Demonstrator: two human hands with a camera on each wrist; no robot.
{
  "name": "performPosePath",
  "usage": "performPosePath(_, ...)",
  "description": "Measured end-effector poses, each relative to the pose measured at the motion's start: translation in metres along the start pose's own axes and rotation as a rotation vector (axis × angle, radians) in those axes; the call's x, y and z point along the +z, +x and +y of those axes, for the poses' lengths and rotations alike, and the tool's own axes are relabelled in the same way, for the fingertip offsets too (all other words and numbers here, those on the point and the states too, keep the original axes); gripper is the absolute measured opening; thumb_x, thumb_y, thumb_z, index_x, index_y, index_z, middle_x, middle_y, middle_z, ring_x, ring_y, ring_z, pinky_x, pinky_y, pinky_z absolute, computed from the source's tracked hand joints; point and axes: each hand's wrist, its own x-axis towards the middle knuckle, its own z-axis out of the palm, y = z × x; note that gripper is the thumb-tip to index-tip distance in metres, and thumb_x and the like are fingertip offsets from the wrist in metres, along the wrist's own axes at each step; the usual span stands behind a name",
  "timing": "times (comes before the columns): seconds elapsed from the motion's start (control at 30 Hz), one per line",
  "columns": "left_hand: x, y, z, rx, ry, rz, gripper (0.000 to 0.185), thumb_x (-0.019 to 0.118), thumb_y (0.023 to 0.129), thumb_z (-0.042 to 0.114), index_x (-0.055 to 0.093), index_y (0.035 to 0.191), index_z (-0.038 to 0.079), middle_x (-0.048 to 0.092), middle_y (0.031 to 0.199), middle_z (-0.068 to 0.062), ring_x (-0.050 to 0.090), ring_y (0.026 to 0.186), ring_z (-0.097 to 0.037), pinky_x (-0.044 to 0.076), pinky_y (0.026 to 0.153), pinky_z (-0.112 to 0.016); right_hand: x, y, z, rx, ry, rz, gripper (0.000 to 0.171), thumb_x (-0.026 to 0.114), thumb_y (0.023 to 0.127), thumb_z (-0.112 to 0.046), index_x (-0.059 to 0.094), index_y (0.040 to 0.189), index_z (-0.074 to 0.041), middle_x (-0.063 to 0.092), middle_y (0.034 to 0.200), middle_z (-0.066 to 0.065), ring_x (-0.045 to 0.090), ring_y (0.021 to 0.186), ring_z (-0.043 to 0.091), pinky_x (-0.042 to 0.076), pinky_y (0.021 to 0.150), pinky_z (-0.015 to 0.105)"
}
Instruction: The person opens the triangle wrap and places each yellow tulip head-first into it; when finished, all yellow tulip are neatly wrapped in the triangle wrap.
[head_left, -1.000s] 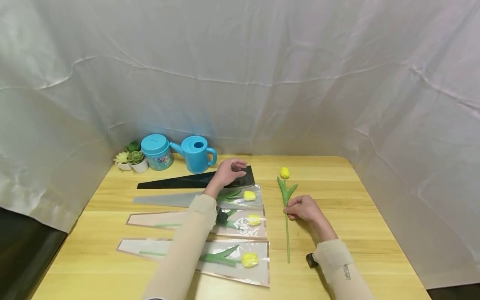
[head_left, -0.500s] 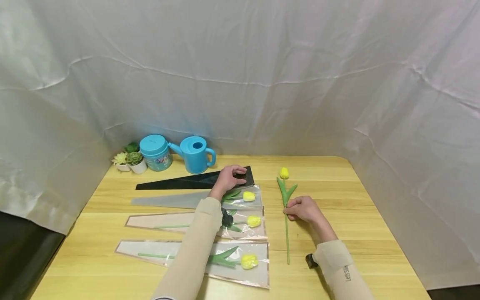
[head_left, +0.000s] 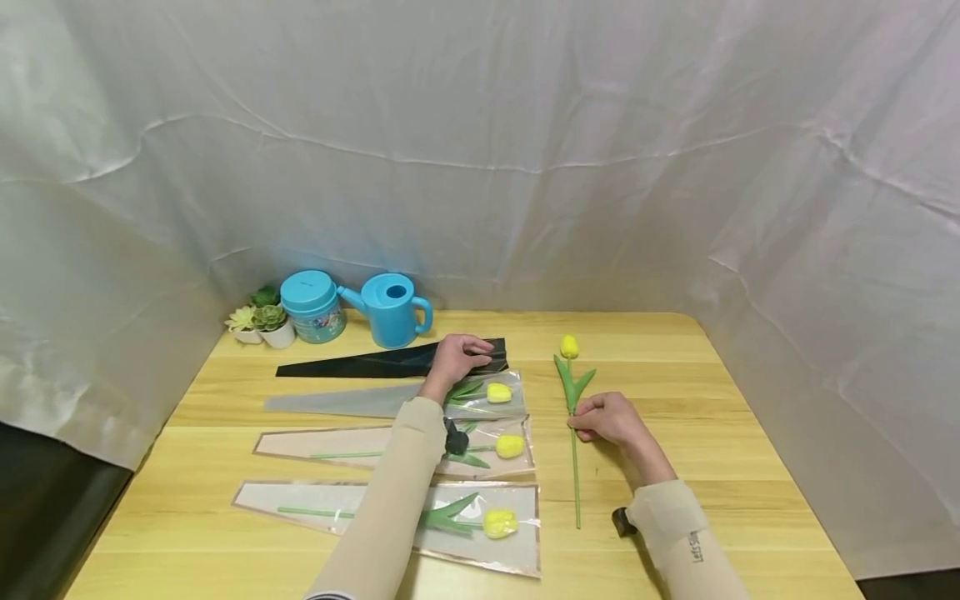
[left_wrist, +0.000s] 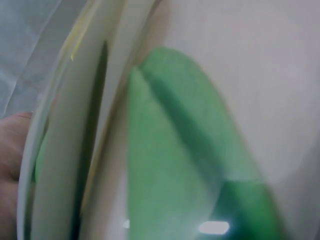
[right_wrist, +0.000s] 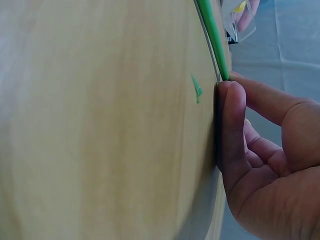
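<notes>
In the head view my left hand [head_left: 456, 360] is at the wide right end of a black tapered flower sleeve [head_left: 360, 363], thumb and fingers pinching its film, which is creased there. My right hand [head_left: 609, 417] pinches the green stem of a yellow artificial tulip [head_left: 569, 347] between thumb and index finger. This tulip lies with its bloom toward the back, to the right of the sleeves. The right wrist view shows the stem [right_wrist: 212, 37] at the fingertips. A green leaf [left_wrist: 170, 150] under film fills much of the left wrist view, with the left hand partly visible at its edge.
Three sleeves with yellow tulips lie in front of the black one: a grey sleeve [head_left: 322, 400], a pinkish sleeve [head_left: 285, 442] and a white sleeve [head_left: 258, 497]. A blue watering can [head_left: 392, 317], a lidded jar [head_left: 311, 308] and potted succulents [head_left: 270, 321] stand at the back left.
My left hand has come down onto the black sleeve's wide end, and the film there has gone from flat to creased. The right hand and its tulip have stayed put.
</notes>
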Motion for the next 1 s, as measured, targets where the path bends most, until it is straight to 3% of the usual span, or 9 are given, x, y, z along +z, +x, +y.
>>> performPosePath(0.4, -0.0038, -0.0004, -0.0022, -0.03, -0.228, 0.018, 0.028, 0.079, 0.09, 0.005, 0.077, 0.118, 0.003, 0.078, 0.113, -0.015, 0.073, 0.111, -0.03, 0.06, 0.091, -0.033, 0.0012, 0.0004, 0.0006, -0.001, 0.006, 0.008, 0.021, 0.08, 0.089, -0.007, 0.071, 0.101, 0.008, 0.074, 0.081, 0.011, 0.069, 0.065, 0.012, 0.058, 0.062, 0.026)
performPosePath(1.0, -0.0042, 0.0013, -0.0043, -0.049, -0.384, 0.087, 0.03, 0.08, 0.088, 0.0, 0.075, 0.118, -0.001, 0.08, 0.104, -0.015, 0.076, 0.098, -0.022, 0.061, 0.091, -0.036, 0.0011, -0.0006, 0.0005, 0.009, 0.015, 0.013, 0.02, 0.08, 0.089, -0.006, 0.071, 0.101, 0.007, 0.074, 0.081, 0.009, 0.069, 0.066, 0.011, 0.058, 0.063, 0.025)
